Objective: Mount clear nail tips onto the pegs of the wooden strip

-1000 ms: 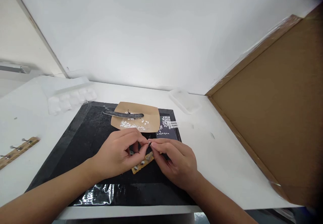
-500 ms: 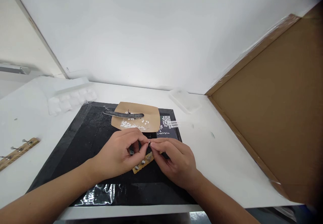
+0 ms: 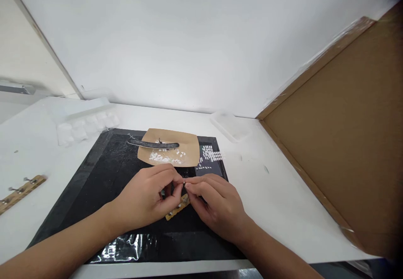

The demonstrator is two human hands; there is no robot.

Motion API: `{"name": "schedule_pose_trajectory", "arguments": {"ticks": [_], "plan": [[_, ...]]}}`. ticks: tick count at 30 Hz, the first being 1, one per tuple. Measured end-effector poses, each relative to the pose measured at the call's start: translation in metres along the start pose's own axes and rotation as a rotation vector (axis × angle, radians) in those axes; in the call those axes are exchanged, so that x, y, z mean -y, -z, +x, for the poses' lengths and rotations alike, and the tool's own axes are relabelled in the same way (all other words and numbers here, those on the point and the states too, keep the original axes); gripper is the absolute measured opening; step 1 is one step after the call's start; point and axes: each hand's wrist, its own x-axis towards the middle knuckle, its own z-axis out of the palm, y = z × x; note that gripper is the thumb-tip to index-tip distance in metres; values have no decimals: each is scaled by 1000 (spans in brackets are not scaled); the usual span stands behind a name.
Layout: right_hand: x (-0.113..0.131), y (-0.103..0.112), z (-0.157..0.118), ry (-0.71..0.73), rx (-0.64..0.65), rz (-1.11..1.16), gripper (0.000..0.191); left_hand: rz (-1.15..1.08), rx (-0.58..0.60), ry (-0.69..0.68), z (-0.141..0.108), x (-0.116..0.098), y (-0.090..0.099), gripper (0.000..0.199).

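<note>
My left hand (image 3: 154, 193) and my right hand (image 3: 217, 199) meet fingertip to fingertip over the black mat (image 3: 94, 186). Both are closed in a pinch around a tiny dark and shiny piece (image 3: 184, 183) that is too small to name. Just below the fingertips, partly covered by my hands, a short wooden strip (image 3: 171, 217) with small metal fittings lies on the mat. Beyond my hands sits a curved brown sheet or shallow tray (image 3: 185, 138) with loose white bits (image 3: 160, 157). A dark curved nail file (image 3: 154, 144) lies across it.
Small white tabs (image 3: 214, 155) are arranged in rows at the mat's right edge. Clear plastic trays stand at the back left (image 3: 85, 123) and back right (image 3: 229, 126). Another wooden strip (image 3: 22, 193) with metal fittings lies far left. A cardboard panel (image 3: 330, 136) walls the right side.
The view has shifted slightly. My hands keep their fingertip pinch, with the fingers turned a little and covering more of the wooden strip's metal fittings.
</note>
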Motion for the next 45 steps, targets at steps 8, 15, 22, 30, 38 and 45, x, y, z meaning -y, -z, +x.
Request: {"name": "schedule_pose_trajectory", "arguments": {"ticks": [8,15,22,30,38,45], "plan": [[2,0,0,-5,30,5,14,-9,-7,14,-1,-4,-1,9],[2,2,1,-22,43,17,14,-6,0,12,1,-3,1,9],[2,3,2,-34,42,6,13,-19,86,13,2,-2,6,11],[3,4,2,-33,47,10,11,-23,88,14,3,-1,6,10],[4,2,0,-29,79,38,11,-55,75,63,2,-2,4,10],[5,2,-1,-48,49,92,12,-137,59,152,4,-5,3,14]]}}
